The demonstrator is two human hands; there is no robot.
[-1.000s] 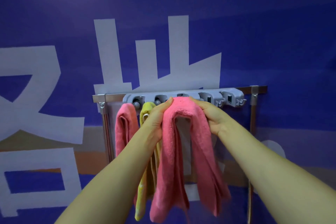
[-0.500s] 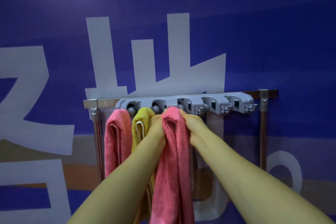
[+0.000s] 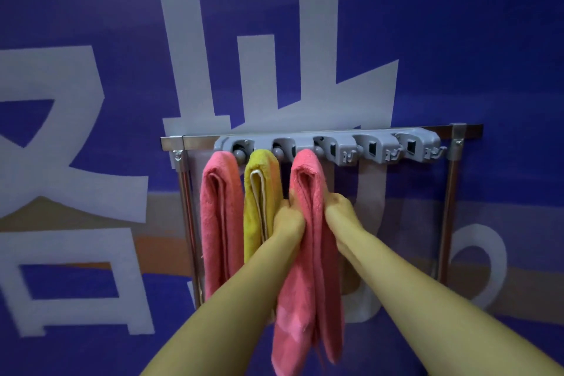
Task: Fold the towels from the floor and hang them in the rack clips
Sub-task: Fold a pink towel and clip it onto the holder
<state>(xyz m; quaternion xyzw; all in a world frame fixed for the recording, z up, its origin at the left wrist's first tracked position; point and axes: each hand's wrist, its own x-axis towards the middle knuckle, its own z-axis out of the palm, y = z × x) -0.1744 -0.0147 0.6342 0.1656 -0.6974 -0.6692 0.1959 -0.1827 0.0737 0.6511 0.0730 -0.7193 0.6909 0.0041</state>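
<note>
My head camera looks at the wall. My left hand and my right hand squeeze the folded pink towel from both sides, fingers curled on it. Its top sits in the third clip of the gray clip rack. A yellow towel and a second pink towel hang just to its left.

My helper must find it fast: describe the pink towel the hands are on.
On the blue wall a grey clip rack holds three folded towels. Yours is the right pink towel, just right of the yellow towel. Unlike the left pink towel, it is gripped by the left hand and right hand.
</note>
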